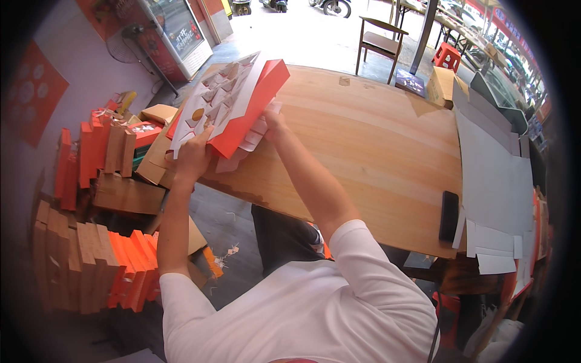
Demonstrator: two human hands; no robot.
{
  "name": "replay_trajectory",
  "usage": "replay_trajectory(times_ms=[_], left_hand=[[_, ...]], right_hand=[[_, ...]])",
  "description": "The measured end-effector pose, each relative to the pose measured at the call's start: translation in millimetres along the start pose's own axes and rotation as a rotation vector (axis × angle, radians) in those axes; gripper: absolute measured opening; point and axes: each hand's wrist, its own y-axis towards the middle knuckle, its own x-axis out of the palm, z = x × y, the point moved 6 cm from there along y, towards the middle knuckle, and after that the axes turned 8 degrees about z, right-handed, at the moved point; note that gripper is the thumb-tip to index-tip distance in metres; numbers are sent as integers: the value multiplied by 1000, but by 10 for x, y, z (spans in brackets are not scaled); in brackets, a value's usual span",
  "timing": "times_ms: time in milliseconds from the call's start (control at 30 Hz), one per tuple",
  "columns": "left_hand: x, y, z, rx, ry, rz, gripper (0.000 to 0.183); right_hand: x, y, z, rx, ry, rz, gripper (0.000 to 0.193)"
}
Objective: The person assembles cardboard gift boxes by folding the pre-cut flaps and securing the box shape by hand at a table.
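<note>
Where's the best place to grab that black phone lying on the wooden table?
Take the black phone by its two long side edges, coming straight down from above. It lies flat near the wooden table edge, beside the white cardboard sheets, so a pinch grip across its narrow width probably suits.

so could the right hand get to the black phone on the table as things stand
Probably not right now: the right hand is gripping the orange box with the left hand. Otherwise the way looks free, only bare table before the phone.

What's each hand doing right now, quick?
Left hand: closed on the lower edge of the flat orange-and-white die-cut cardboard box blank.
Right hand: gripping the same blank's far side; fingers mostly hidden.
</note>
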Motion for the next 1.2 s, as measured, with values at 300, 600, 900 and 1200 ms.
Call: replay_trajectory(times_ms=[300,600,900,1200], left_hand=[[-40,59,-5,47,-39,-48,47],[-240,116,242,191,-148,-52,48],[-580,624,517,169,-30,64,26],[-569,835,972,353,-84,140,30]], right_hand=[[102,74,142,-40,253,-29,42],[-77,-91,98,-87,295,-234,41],[-1376,-217,-651,-182,-96,128,32],[-2223,-870,-1393,-187,-82,175,29]])
